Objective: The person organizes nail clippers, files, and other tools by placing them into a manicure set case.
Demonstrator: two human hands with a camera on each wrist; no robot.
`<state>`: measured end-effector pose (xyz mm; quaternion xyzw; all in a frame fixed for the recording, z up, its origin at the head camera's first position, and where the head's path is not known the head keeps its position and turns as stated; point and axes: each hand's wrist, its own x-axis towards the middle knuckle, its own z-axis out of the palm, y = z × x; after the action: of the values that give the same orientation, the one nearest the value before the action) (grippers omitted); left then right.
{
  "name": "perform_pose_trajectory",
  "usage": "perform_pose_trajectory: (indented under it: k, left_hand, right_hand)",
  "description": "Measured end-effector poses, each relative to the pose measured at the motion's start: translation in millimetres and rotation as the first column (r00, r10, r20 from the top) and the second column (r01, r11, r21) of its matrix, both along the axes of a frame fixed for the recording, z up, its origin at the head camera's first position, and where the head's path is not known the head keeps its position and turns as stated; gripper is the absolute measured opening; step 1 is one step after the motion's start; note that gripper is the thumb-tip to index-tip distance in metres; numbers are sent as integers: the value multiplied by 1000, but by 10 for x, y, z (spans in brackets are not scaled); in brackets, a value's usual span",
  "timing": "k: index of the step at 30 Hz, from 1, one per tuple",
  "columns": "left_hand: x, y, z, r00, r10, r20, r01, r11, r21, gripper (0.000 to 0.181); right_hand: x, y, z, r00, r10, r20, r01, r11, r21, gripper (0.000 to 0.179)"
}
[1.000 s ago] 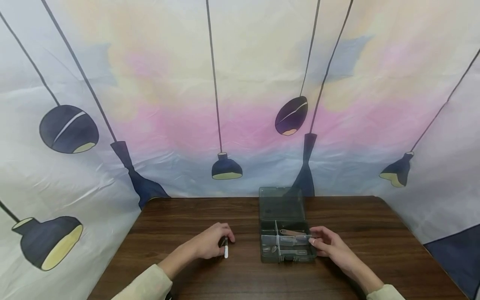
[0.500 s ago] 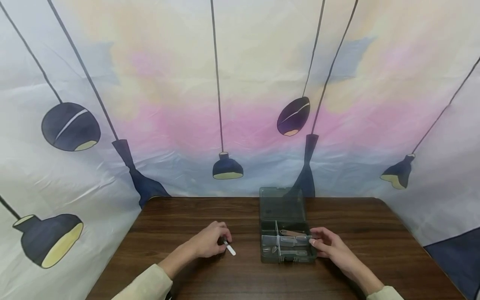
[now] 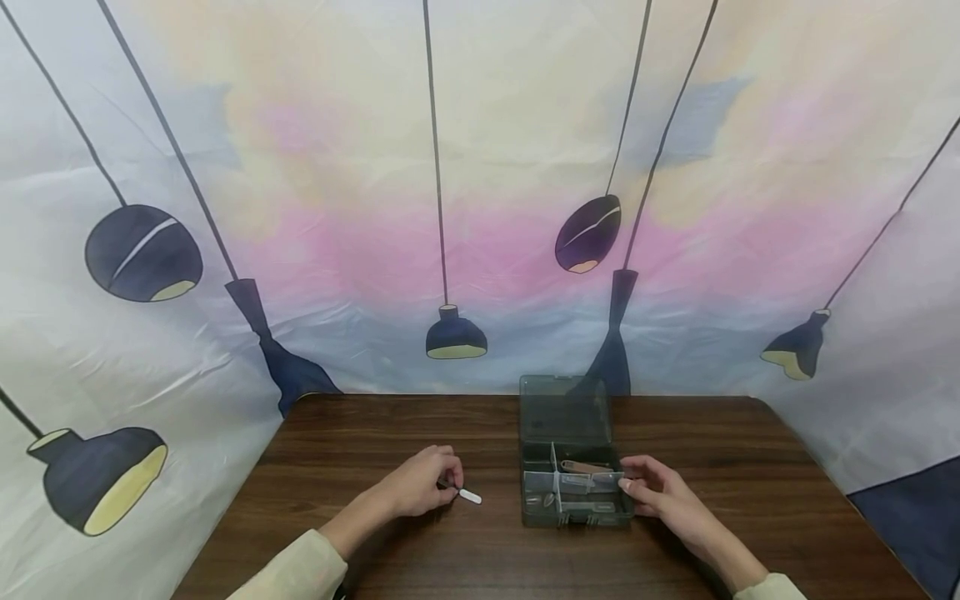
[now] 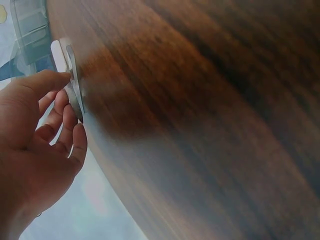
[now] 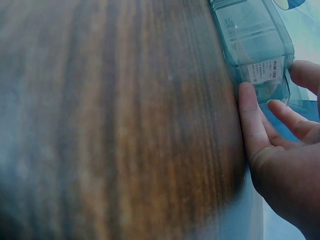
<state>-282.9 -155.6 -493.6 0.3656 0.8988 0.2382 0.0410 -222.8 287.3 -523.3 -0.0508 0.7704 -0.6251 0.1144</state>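
Note:
My left hand (image 3: 423,483) is low over the table, left of the middle. It pinches a small slim tool (image 3: 469,496) between thumb and fingertips. Its white rounded end points right, towards the box, and a shiny metal strip (image 4: 75,77) shows beside the white part in the left wrist view. The fingers hide the rest of it. A see-through grey-green compartment box (image 3: 577,517) stands with its lid (image 3: 564,408) raised. My right hand (image 3: 660,490) holds its right side, thumb and fingertips at the wall and rim.
Clear dividers (image 3: 542,481) split the box. A pinkish slim tool (image 3: 585,467) lies in a rear compartment, with small clear pieces in front. A printed label (image 5: 262,71) is on the box's side. Behind the brown wood-grain table (image 3: 375,425) hangs a cloth (image 3: 360,250) with painted lamps.
The white end of the pinched tool has swung from pointing towards me to pointing right. My left hand has barely shifted; the right hand and the box stay put.

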Motion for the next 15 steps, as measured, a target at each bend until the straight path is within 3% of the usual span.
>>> perform_pose_trajectory:
  k: [6,15]
  left_hand:
    - [-15,7,0,998,-24,56,23,1000,19,13]
    - [7,66,44,998,-55,28,54,998,28,7]
  right_hand:
    - [8,1,1,1000,-1,4,1,1000,6,58]
    - [-10,0,15,1000,0,2,0,1000,19,59]
